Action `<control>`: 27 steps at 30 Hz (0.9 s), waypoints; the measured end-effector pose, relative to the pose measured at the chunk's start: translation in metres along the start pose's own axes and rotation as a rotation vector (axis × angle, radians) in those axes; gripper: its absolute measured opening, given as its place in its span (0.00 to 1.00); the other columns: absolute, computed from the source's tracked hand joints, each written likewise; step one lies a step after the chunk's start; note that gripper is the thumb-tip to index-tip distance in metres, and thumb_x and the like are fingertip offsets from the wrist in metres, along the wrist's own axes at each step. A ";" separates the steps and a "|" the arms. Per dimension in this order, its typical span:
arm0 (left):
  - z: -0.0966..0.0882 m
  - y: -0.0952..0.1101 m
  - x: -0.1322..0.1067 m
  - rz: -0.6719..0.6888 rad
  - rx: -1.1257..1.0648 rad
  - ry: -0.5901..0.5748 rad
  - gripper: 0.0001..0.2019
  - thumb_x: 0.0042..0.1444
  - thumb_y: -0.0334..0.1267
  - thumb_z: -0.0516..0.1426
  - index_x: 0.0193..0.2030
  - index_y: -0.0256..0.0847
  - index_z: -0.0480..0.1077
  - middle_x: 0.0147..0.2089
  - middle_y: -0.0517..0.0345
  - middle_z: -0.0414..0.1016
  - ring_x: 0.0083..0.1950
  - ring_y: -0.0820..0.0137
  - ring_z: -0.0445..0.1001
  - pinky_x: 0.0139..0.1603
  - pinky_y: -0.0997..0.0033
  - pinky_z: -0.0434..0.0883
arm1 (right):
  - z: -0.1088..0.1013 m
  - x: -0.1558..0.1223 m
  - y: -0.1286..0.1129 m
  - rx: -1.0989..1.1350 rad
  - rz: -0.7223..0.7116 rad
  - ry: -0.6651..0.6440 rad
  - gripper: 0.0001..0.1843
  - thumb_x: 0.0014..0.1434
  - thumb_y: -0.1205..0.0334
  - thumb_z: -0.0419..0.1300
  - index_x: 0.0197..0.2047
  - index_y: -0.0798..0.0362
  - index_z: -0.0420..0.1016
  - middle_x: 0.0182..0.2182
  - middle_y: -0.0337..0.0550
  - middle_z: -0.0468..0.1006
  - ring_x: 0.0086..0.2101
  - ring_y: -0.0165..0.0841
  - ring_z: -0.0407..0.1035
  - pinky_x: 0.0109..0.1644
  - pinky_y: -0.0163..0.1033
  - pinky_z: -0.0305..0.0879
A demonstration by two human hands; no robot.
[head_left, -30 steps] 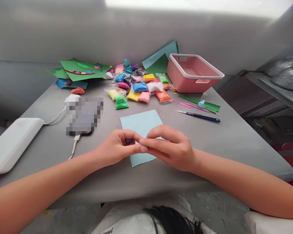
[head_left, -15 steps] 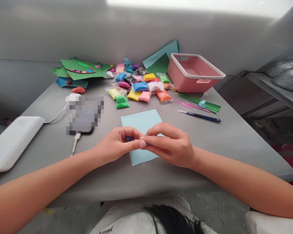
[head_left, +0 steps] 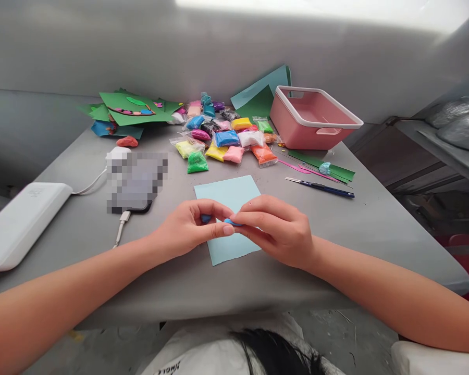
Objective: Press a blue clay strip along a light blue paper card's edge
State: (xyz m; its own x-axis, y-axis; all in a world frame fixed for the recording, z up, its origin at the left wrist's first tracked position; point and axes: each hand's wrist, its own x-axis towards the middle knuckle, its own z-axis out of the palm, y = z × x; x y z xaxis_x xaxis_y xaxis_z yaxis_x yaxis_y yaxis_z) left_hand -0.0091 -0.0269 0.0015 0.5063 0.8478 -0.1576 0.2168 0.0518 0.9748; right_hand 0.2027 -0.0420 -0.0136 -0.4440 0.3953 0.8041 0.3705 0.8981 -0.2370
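Note:
A small piece of blue modelling clay point(head_left: 231, 222) is pinched between the fingertips of both hands. My left hand point(head_left: 197, 225) is closed on it with thumb and forefinger, and another bit of blue clay shows inside the curl of its fingers. My right hand point(head_left: 275, 226) meets it from the other side, fingers pressed together on the same piece. Beneath both hands lies a light blue sheet of paper point(head_left: 230, 195), flat on the grey table point(head_left: 172, 291). The undersides of the fingers are hidden.
Bags of coloured clay point(head_left: 226, 138) are heaped behind the sheet. A pink basket point(head_left: 305, 130) stands at back right, a craft knife point(head_left: 320, 187) before it. Left are a phone point(head_left: 138, 182), a white power bank point(head_left: 27, 224) and green paper point(head_left: 136, 109) with clay shapes.
The fingertips have shifted slightly, and more of the blue clay between them now shows. Both hands stay over the sheet. The whole view has moved a little.

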 end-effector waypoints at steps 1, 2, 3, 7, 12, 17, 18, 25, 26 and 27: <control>0.000 0.001 0.000 0.009 0.003 -0.013 0.19 0.47 0.54 0.69 0.38 0.42 0.81 0.31 0.55 0.79 0.36 0.64 0.76 0.35 0.66 0.73 | 0.000 0.000 0.000 -0.007 -0.003 0.004 0.06 0.63 0.69 0.64 0.44 0.52 0.78 0.32 0.45 0.79 0.32 0.32 0.74 0.36 0.37 0.76; 0.000 0.001 0.000 0.015 0.007 -0.028 0.18 0.49 0.55 0.68 0.37 0.41 0.81 0.31 0.54 0.80 0.36 0.63 0.76 0.35 0.66 0.74 | -0.001 0.000 0.000 -0.018 -0.009 0.004 0.06 0.62 0.68 0.65 0.43 0.52 0.78 0.32 0.45 0.79 0.32 0.32 0.74 0.36 0.37 0.76; 0.000 0.001 0.000 0.018 0.014 -0.040 0.18 0.50 0.55 0.67 0.37 0.41 0.81 0.32 0.54 0.80 0.36 0.63 0.76 0.36 0.66 0.73 | -0.001 0.001 0.000 -0.030 -0.015 0.002 0.06 0.62 0.67 0.65 0.43 0.52 0.78 0.31 0.44 0.78 0.31 0.32 0.73 0.35 0.37 0.75; 0.000 0.001 -0.001 0.005 0.056 -0.025 0.17 0.52 0.54 0.65 0.34 0.40 0.81 0.31 0.54 0.79 0.34 0.65 0.75 0.34 0.68 0.71 | -0.002 0.001 0.001 -0.065 -0.038 -0.007 0.08 0.61 0.65 0.67 0.45 0.53 0.78 0.31 0.45 0.78 0.32 0.32 0.73 0.36 0.37 0.76; 0.002 -0.002 0.001 -0.002 0.076 -0.027 0.18 0.52 0.54 0.64 0.36 0.39 0.79 0.31 0.54 0.77 0.35 0.66 0.72 0.34 0.68 0.70 | -0.001 0.001 -0.001 -0.040 -0.039 -0.034 0.08 0.63 0.69 0.64 0.46 0.53 0.77 0.32 0.45 0.79 0.32 0.32 0.74 0.36 0.37 0.75; 0.000 -0.006 -0.001 0.224 0.362 -0.019 0.20 0.63 0.54 0.54 0.43 0.39 0.77 0.35 0.54 0.76 0.35 0.67 0.71 0.37 0.67 0.70 | -0.010 0.005 0.007 -0.091 0.057 -0.038 0.04 0.63 0.68 0.63 0.41 0.51 0.76 0.33 0.43 0.80 0.34 0.32 0.75 0.39 0.38 0.75; -0.002 -0.007 -0.002 0.317 0.504 -0.017 0.20 0.65 0.53 0.54 0.47 0.39 0.77 0.37 0.52 0.77 0.37 0.66 0.71 0.40 0.65 0.71 | -0.016 0.006 0.011 -0.118 0.116 -0.069 0.03 0.63 0.68 0.63 0.40 0.51 0.76 0.33 0.43 0.80 0.34 0.32 0.75 0.39 0.38 0.75; -0.013 -0.015 -0.002 0.529 1.203 -0.133 0.37 0.64 0.59 0.53 0.70 0.33 0.61 0.68 0.42 0.68 0.53 0.53 0.70 0.58 0.53 0.68 | -0.071 -0.021 0.036 -0.270 0.633 -0.399 0.03 0.61 0.62 0.62 0.37 0.50 0.78 0.33 0.39 0.81 0.30 0.34 0.74 0.32 0.41 0.71; -0.014 -0.014 -0.001 0.501 1.223 -0.157 0.37 0.64 0.60 0.52 0.71 0.33 0.60 0.69 0.43 0.66 0.53 0.52 0.70 0.58 0.53 0.68 | -0.075 -0.030 0.036 -0.290 0.659 -0.390 0.05 0.62 0.60 0.62 0.37 0.50 0.78 0.34 0.40 0.81 0.31 0.35 0.74 0.34 0.42 0.72; -0.015 -0.013 0.000 0.477 1.236 -0.178 0.38 0.64 0.60 0.52 0.71 0.33 0.60 0.70 0.43 0.66 0.54 0.52 0.70 0.59 0.53 0.68 | -0.078 -0.039 0.035 -0.308 0.670 -0.379 0.07 0.63 0.58 0.61 0.37 0.49 0.78 0.35 0.42 0.82 0.33 0.36 0.75 0.35 0.43 0.72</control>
State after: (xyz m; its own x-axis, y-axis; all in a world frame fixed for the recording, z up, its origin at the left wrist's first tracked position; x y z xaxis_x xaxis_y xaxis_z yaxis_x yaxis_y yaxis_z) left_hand -0.0246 -0.0201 -0.0090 0.8242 0.5644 0.0453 0.5500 -0.8171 0.1729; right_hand 0.2972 -0.0410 -0.0109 -0.2737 0.9157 0.2943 0.8369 0.3776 -0.3963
